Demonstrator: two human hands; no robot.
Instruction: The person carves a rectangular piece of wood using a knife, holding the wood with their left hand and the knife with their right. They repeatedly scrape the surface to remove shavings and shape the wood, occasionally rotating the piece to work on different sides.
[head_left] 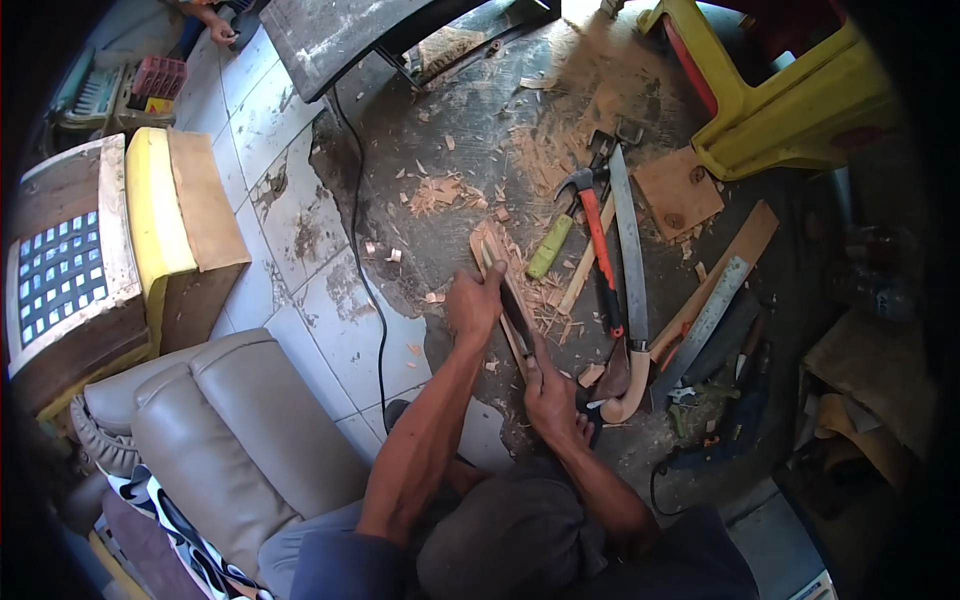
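Before me a long narrow strip of wood [480, 238] lies lengthwise among pale shavings. A long dark-bladed knife [514, 308] lies along it, pointing away from me. My right hand [552, 395] is closed around its near end. My left hand [474, 303] is closed farther up, its thumb lying over the far part of the blade. The left fingers' undersides are hidden, so I cannot tell how much of the wood they also touch. Just right of the hands lie a yellow-green handle [550, 247] and a claw hammer [603, 262] with an orange and black grip.
A long blade with a curved wooden handle [625, 402] lies right of the hammer. Beyond are a square board [678, 195] and a yellow plastic stool [775, 120]. A black cable [360, 200] crosses the tiles. A grey cushioned seat [245, 410] stands left. Another person's hand [218, 28] shows far left.
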